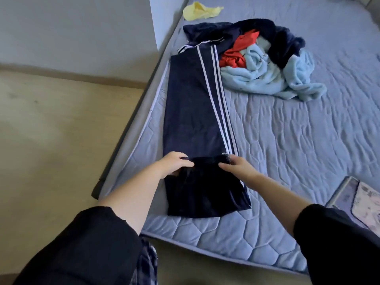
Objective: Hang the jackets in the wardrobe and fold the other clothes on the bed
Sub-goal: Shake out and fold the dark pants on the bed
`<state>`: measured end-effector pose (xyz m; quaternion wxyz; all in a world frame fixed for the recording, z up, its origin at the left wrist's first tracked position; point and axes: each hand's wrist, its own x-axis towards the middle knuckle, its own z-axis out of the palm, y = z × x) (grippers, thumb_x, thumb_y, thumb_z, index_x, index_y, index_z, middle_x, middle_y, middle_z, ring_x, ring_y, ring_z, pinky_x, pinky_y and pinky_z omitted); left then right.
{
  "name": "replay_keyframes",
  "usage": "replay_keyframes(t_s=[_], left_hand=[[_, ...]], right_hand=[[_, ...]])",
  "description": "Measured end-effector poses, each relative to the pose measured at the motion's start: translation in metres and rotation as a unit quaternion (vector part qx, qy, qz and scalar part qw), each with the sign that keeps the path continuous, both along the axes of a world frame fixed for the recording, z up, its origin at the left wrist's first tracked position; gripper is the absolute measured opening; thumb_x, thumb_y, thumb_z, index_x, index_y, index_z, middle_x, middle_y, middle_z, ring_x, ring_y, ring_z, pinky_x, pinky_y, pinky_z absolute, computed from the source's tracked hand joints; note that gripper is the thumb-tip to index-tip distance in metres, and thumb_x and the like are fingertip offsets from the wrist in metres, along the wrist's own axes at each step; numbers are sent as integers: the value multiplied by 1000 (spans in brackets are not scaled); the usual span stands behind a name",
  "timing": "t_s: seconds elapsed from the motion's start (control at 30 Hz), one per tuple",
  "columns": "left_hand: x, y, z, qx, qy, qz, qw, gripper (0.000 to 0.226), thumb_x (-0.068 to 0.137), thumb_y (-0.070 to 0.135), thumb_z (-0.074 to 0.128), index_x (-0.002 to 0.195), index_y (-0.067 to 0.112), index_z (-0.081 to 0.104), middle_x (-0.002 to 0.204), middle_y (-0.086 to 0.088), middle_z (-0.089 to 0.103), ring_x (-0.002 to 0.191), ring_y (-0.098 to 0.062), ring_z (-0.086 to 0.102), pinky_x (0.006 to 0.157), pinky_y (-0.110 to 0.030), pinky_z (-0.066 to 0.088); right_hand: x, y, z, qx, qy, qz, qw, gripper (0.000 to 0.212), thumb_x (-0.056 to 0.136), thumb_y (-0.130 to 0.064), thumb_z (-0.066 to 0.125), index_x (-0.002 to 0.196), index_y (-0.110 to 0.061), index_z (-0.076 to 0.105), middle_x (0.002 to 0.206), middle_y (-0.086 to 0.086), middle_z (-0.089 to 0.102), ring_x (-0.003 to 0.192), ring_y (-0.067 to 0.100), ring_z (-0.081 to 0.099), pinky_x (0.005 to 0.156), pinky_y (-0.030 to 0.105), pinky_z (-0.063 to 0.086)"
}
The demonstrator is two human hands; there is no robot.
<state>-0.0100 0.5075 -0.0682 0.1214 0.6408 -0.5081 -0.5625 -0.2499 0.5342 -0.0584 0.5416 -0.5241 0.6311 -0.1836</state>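
Navy track trousers [191, 112] with white side stripes lie lengthwise along the left side of the blue quilted mattress [287, 145]. Their near end is turned back over itself, and both hands pinch that folded edge. My left hand [174, 164] holds its left corner, my right hand [236, 165] its right corner. Beyond the trousers sits a heap of clothes: a dark navy fleece garment [273, 36], a red garment [238, 52] and a light blue fleece garment [277, 77].
A pale yellow garment [199, 10] lies at the far edge of the mattress by the wall. A patterned cushion or mat [368, 204] sits at the right edge. Wooden floor [51, 140] runs along the bed's left side.
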Motion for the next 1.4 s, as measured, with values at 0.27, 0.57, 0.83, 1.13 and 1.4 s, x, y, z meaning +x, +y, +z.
replay_keyframes(t_s=[0.27,0.57,0.83,1.13,1.4], left_hand=[[-4,28,-99,-7,168,144,975,24,81,43,71,96,23,71,106,5,71,106,-14,62,94,-29,47],[15,49,-64,55,266,20,962,18,93,2,53,101,8,68,99,-7,73,91,-19,70,78,-29,56],[-10,-7,-36,-210,303,308,877,61,93,0,49,147,22,29,143,-4,40,129,-17,44,99,-30,37],[-32,7,-68,-222,-137,68,963,68,95,44,48,150,17,20,153,-6,29,137,-27,34,106,-36,30],[-47,-2,-74,-29,120,183,975,40,88,31,65,119,5,61,107,-5,66,101,-26,61,93,-34,47]], right_hand=[[-12,32,-87,5,-75,-78,994,31,87,-37,64,104,-12,68,98,5,74,95,21,69,92,36,52],[-3,29,-62,51,-123,0,991,19,93,-20,60,82,-15,74,83,5,74,73,16,71,64,24,56],[13,-21,-51,-301,-17,-272,914,58,96,-30,54,145,-15,28,134,-3,45,114,9,51,83,11,35],[-9,-11,-49,-201,283,-171,922,48,88,-54,41,92,-10,61,93,7,64,94,31,58,75,38,42],[-1,-5,-57,-34,119,-89,988,24,86,-30,63,95,-8,67,92,13,71,83,27,67,78,36,54]])
